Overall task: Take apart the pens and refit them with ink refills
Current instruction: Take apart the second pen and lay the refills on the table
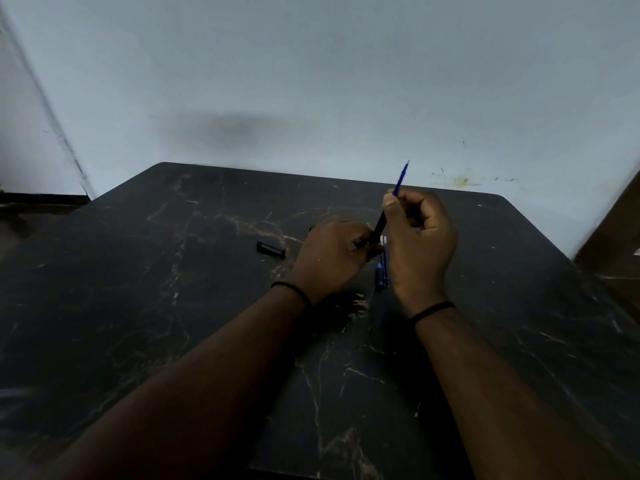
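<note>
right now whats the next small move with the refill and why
Probably slide the blue refill further down into the black barrel. The right hand pinches the refill, most of it still sticking out above, while the left hand holds the barrel in line below it.

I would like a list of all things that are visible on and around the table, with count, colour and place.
table: one, black with tan veins, against the wall
pen barrel: one, black, held tilted above the table
ink refill: one, blue, sticking up out of the right hand
pen cap: one, black, lying left of the hands
loose pen parts: a few, blue and white, lying between the hands
wristbands: two, black, one on each wrist
left hand: grips the barrel
right hand: pinches the refill
</note>
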